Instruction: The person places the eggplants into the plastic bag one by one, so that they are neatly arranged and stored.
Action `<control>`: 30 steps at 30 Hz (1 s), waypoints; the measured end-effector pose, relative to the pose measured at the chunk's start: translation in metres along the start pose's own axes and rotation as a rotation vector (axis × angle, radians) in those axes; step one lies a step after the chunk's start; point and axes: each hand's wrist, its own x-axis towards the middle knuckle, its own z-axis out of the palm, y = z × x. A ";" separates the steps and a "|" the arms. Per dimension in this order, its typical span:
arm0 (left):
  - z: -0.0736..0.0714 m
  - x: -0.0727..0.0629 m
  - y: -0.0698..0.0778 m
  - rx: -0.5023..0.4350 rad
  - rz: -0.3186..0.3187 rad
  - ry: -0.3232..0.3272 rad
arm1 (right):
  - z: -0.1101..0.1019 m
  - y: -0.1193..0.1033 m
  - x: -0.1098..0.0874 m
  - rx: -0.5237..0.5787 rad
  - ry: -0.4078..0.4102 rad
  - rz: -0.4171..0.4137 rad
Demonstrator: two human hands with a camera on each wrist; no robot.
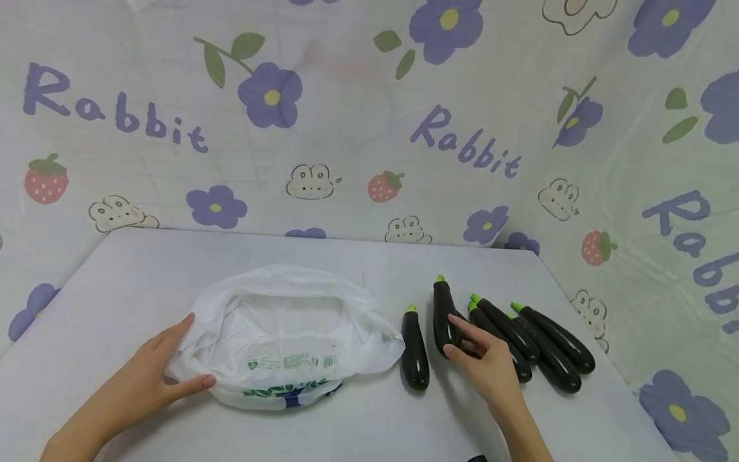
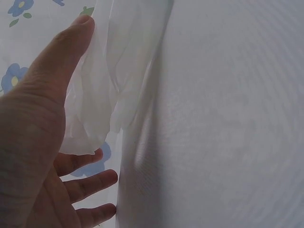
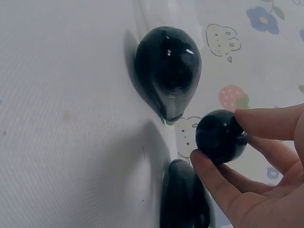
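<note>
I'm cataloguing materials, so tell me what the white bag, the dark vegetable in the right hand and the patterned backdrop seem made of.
White bag: likely thin plastic film, faintly sheened; it is translucent and crumpled.
Dark vegetable: smooth, glossy skin with sharp highlights; real or plastic imitation, I can't tell.
Patterned backdrop: perhaps fabric, mostly matte; it shows soft creases.

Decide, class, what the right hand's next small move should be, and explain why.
Probably raise the held eggplant and ease it leftward, over the nearest eggplant, toward the mouth of the white bag: the right hand pinches it, the bag gapes open, and the left hand touches the bag's side.
</note>
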 end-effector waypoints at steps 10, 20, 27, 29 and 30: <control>0.001 0.001 0.000 -0.003 0.011 0.004 | 0.002 -0.003 -0.002 0.050 0.016 0.002; 0.002 0.000 -0.002 -0.020 0.032 0.024 | 0.004 -0.007 -0.007 0.109 0.013 -0.019; 0.002 0.001 -0.002 -0.014 0.035 0.034 | 0.006 -0.010 -0.008 0.141 0.023 -0.023; 0.002 0.001 -0.002 -0.015 0.031 0.029 | 0.007 -0.011 -0.008 0.171 0.018 -0.026; 0.002 0.000 -0.002 -0.016 0.030 0.028 | 0.008 -0.011 -0.008 0.183 0.014 -0.027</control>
